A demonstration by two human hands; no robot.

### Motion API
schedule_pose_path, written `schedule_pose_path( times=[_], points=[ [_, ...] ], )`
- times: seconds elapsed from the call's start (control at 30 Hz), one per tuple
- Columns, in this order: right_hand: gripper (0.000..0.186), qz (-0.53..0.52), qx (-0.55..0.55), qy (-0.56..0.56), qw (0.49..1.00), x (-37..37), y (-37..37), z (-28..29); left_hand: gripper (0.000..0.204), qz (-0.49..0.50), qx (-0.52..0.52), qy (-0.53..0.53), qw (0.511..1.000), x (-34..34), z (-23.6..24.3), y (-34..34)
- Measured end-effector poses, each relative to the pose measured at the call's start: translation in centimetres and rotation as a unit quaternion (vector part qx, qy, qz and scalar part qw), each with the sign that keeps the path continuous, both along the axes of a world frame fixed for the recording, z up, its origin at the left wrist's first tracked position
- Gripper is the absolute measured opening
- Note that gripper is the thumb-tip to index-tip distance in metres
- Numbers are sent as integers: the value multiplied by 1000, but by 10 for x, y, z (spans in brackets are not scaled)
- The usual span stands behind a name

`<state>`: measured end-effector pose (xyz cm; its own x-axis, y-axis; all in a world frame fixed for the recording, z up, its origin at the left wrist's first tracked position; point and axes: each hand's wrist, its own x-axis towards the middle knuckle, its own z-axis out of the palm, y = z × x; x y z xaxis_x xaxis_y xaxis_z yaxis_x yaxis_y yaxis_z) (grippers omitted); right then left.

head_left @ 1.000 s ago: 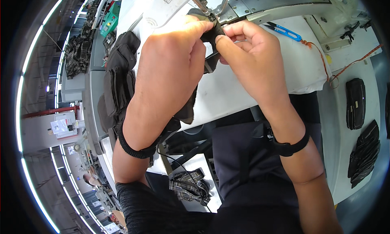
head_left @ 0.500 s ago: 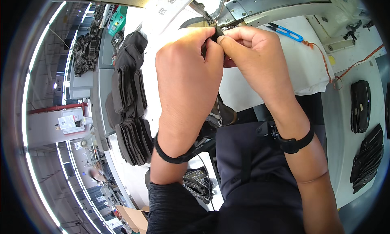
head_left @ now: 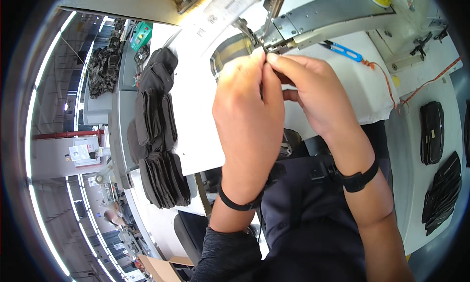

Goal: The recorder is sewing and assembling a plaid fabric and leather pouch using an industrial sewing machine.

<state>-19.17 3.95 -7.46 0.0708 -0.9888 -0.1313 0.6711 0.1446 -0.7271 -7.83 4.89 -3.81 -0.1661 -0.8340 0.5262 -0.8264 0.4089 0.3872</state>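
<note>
White tabletop (head_left: 200,147) below; my left hand (head_left: 248,93) and right hand (head_left: 316,88) pinch plaid cloth (head_left: 231,51). Visible part lies forward-left, left nearer; needle assembly (head_left: 250,35) just ahead.

A red pipe (head_left: 68,134) and a green device (head_left: 142,34) show at left.

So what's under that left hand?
Checked cloth peeks out past the left hand, and white table shows beside it. Whatever's right beneath is covered; I can't tell.

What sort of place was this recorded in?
Likely a sewing workshop or garment factory: there is a sewing machine at the person's hands, stacked dark fabric pieces and blue thread snips.
</note>
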Motion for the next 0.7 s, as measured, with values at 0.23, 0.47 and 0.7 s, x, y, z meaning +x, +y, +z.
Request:
schedule_pose_path(
  times=[0.23,0.47,0.7],
  points=[
    [26,-143,-134,315,929,16,16,-19,29,-94,-29,105,990,21,-42,29],
    [25,-206,-158,520,814,29,26,-17,42,43,27,125,991,83,-73,39],
    [25,49,-24,49,997,15,25,-16,35,-55,294,485,822,106,-44,63]
  ],
)
